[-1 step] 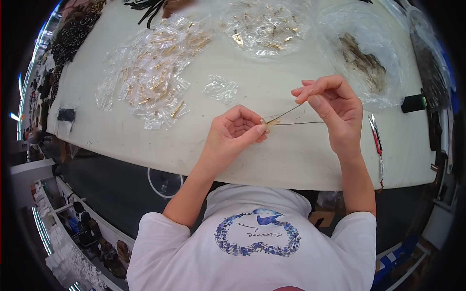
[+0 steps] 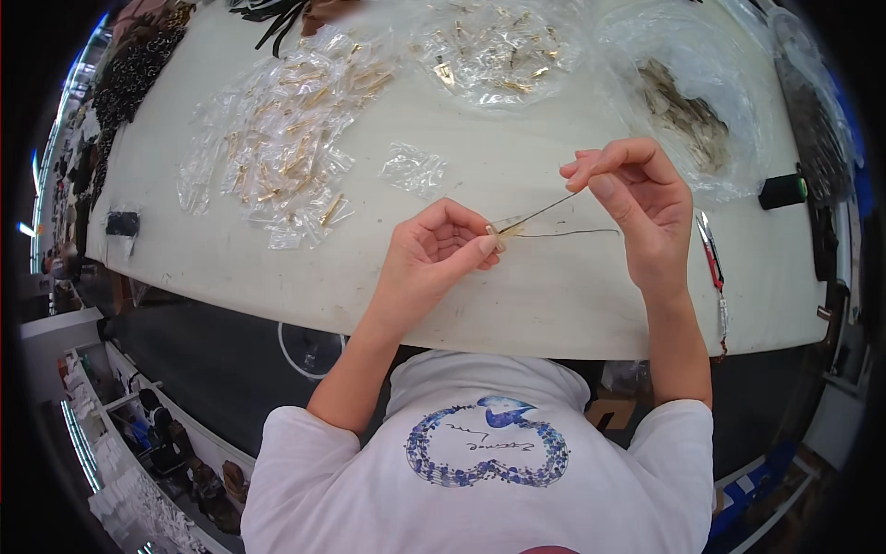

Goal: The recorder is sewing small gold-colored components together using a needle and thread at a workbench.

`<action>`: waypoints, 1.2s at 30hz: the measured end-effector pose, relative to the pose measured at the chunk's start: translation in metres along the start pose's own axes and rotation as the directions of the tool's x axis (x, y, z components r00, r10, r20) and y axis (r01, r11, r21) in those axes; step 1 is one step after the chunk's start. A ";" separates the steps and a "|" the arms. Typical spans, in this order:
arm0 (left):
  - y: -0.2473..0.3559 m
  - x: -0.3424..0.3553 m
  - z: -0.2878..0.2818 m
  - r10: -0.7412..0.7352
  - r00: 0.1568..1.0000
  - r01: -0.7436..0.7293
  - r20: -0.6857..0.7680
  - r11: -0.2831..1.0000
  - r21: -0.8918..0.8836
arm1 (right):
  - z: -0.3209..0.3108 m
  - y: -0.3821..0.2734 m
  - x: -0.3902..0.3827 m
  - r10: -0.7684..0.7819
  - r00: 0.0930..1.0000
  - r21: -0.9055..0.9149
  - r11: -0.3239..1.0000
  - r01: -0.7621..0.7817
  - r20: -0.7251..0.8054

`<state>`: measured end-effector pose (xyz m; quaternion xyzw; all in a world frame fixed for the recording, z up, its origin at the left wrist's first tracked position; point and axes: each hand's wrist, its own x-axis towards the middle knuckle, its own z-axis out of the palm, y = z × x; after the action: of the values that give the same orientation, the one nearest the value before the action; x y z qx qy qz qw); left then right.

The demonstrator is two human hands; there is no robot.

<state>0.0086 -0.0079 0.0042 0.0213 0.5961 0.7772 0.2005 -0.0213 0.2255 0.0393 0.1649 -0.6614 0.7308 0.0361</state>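
Note:
My left hand (image 2: 434, 254) pinches a small pale gold piece (image 2: 506, 235) between thumb and fingers, at the middle of the white table. Dark thread (image 2: 540, 212) runs from it up to my right hand (image 2: 637, 208), whose thumb and forefinger pinch it. A second strand (image 2: 577, 232) trails rightward from the piece toward the right hand. Just right of that hand lie red-handled scissors (image 2: 715, 263) and a dark green spool (image 2: 780, 192). A small clear bag (image 2: 411, 166) lies beyond my hands.
The table (image 2: 231, 282) holds a pile of small bags with gold pieces (image 2: 295, 129), another bagged pile (image 2: 489, 55), a plastic bag with taupe contents (image 2: 683, 115), black straps (image 2: 281, 18) at the back and black material (image 2: 143, 69) along the left edge.
My hands have moved slightly apart, the left one leftward and the right one a little up and right, so the thread between them spans a longer distance.

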 end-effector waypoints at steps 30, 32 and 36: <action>0.031 -0.001 -0.031 0.347 0.899 -0.415 -0.266 0.869 -0.269 | -0.057 -0.038 -0.080 -0.151 0.965 0.349 0.935 0.070 0.213; 0.031 -0.003 -0.032 0.362 0.890 -0.430 -0.276 0.867 -0.250 | -0.062 -0.036 -0.082 -0.141 0.957 0.372 0.928 0.039 0.253; 0.032 -0.004 -0.032 0.374 0.883 -0.441 -0.285 0.868 -0.229 | -0.069 -0.034 -0.076 -0.187 0.883 0.442 0.897 -0.025 0.431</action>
<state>-0.0056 -0.0454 0.0259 0.0276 0.4777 0.8772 -0.0389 0.0462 0.3095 0.0449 0.3662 -0.4627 0.7970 -0.1289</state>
